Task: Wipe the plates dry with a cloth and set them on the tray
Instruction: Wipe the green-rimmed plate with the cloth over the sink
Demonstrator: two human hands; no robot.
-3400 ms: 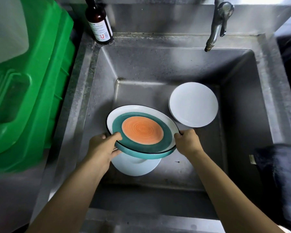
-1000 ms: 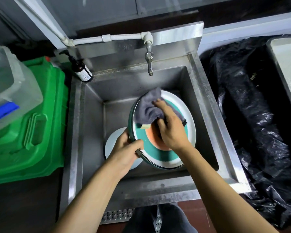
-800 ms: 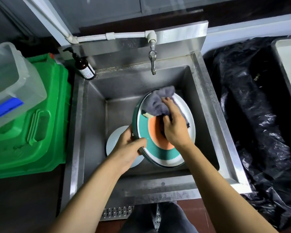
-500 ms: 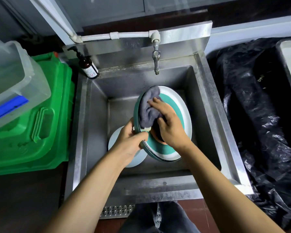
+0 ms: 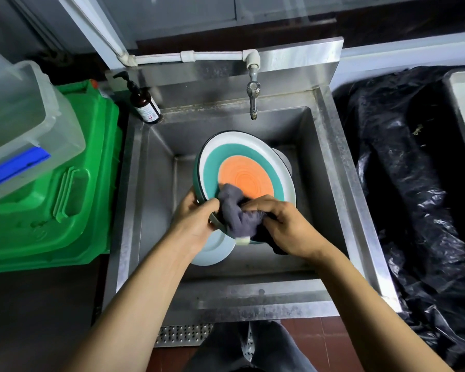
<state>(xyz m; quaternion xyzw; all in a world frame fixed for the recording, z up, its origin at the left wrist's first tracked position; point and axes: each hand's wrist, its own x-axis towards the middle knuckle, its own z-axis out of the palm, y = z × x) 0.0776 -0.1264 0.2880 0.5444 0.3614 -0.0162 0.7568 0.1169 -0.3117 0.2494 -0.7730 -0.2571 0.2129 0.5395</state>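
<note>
Wiping is the step in hand. The coloured plate, white-rimmed with a teal ring and an orange centre, is held tilted above the sink, face toward the camera. The left hand is closed on its lower-left rim, thumb on the face and fingers behind. The right hand is closed around the bunched grey cloth and presses it against the plate's lower edge, just beside the left thumb.

A pale plate lies flat in the sink under the left hand. A second plate edge shows behind the coloured one at its right; how many plates lie there cannot be told. No tray can be identified with certainty.

Judgement: the task is at an early stage, with no plate yet set down. The next move calls for a firm rim grip while the cloth covers the remaining face and the back, then locating the tray. A wet rim may slip; keep the plate over the sink until dry.
</note>
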